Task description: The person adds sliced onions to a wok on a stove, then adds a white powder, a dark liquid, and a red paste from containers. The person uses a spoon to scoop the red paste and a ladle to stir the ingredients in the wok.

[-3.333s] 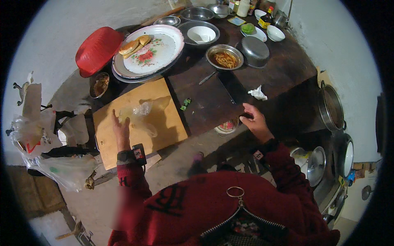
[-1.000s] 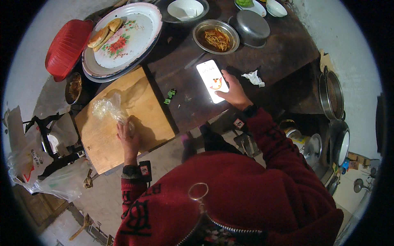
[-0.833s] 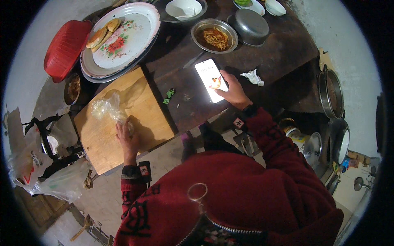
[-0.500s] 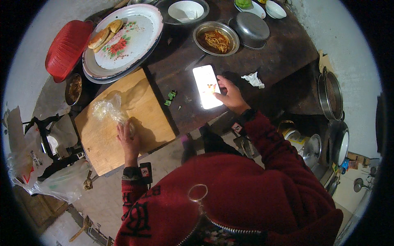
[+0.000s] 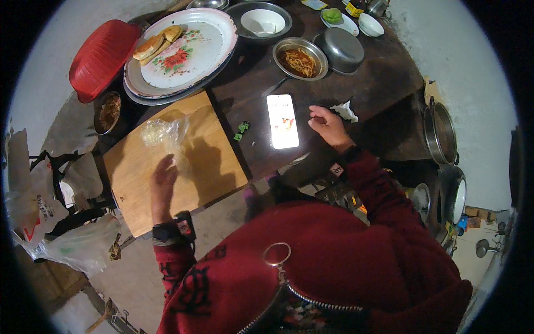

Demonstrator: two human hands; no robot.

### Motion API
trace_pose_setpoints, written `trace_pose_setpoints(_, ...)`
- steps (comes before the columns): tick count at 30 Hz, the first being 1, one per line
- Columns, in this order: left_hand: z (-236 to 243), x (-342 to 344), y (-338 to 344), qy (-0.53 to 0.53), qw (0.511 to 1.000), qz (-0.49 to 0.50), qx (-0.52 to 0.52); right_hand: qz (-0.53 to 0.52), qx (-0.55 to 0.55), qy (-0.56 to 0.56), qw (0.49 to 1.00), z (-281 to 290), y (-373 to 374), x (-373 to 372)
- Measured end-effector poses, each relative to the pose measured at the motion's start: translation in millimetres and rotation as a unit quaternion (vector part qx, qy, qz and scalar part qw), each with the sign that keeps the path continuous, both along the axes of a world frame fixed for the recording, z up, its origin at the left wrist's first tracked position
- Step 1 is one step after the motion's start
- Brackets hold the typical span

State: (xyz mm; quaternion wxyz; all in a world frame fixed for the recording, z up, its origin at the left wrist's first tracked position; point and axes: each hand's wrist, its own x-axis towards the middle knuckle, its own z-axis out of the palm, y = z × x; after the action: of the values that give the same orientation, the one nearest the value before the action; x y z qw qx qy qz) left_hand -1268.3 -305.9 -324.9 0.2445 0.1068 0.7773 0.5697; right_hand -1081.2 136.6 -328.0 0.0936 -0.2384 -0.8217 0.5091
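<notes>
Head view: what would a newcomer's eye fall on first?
Probably the glowing phone on the dark table, just left of the right hand. Next, the red basket at upper left, beside the flowered white tray. Nearer, a clear plastic bag lies on the wooden board, by the left hand.

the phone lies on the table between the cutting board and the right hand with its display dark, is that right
Not quite: the head view shows the phone lit up, not dark. It does lie on the table between the cutting board and the right hand.
</notes>
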Motion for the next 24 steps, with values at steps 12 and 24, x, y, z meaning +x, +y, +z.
trace_pose_setpoints(12,132.7,-67.6,89.9,0.122,0.988,0.052,0.082,0.027,-0.101,0.035,0.994,-21.2,64.6,-6.4)
trace_pose_setpoints(24,67.9,-97.3,331.6,-0.108,0.983,-0.092,0.116,-0.045,-0.307,-0.072,0.948,-14.1,143.7,11.0)
